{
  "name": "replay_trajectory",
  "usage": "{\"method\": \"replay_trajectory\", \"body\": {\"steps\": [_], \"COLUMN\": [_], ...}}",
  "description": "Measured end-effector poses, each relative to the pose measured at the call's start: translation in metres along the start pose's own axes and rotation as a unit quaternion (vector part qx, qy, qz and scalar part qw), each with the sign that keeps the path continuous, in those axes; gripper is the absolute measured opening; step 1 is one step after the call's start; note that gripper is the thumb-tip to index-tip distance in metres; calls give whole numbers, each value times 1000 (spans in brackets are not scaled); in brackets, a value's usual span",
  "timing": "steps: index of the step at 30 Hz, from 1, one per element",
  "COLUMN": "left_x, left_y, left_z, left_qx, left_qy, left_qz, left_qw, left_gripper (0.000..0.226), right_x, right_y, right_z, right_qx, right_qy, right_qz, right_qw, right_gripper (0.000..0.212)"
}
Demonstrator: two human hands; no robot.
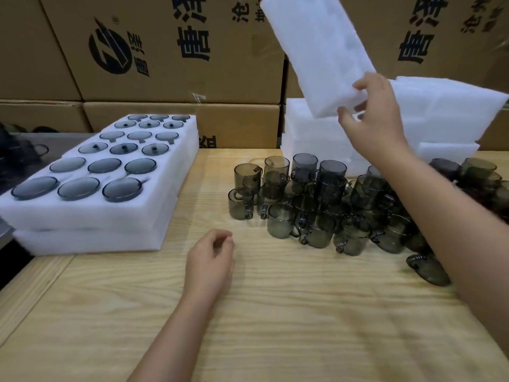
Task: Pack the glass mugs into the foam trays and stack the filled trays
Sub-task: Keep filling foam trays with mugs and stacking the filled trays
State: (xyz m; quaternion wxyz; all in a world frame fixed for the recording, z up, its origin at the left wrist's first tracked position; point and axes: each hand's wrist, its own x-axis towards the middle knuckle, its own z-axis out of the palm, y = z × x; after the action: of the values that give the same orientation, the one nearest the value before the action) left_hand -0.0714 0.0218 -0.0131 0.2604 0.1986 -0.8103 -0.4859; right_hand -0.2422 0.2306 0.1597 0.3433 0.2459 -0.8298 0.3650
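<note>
View: head
Right hand [377,114]: grip clamped on the lower edge of a lifted foam tray [316,51], which is held tilted in the air above the mugs
Left hand [212,260]: grip slack, fingers loosely curled round nothing, low over the bench [275,312]
Glass mugs [316,205]: loose cluster on the bench, some piled on others, beneath the right forearm
Stacked trays [91,213]: two at the bench's left side, the top one's pockets filled with dark glass
Spare foam [440,111]: piled behind the mugs
Cardboard boxes [165,51]: stacked along the back
</note>
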Motion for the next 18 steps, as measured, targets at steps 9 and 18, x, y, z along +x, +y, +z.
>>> {"method": "replay_trajectory", "body": {"steps": [9, 18], "left_x": [-24, -33], "left_y": [5, -2], "left_z": [-24, -58], "left_qx": [-357, -519], "left_qy": [73, -5], "left_qz": [-125, -126], "left_qw": [923, 845], "left_gripper": [27, 36], "right_x": [-159, -232], "right_y": [-37, -12], "right_z": [-54, -58], "right_qx": [201, 205], "right_qy": [-80, -202], "right_qz": [-8, -11], "right_qw": [976, 958], "right_gripper": [32, 41]}}
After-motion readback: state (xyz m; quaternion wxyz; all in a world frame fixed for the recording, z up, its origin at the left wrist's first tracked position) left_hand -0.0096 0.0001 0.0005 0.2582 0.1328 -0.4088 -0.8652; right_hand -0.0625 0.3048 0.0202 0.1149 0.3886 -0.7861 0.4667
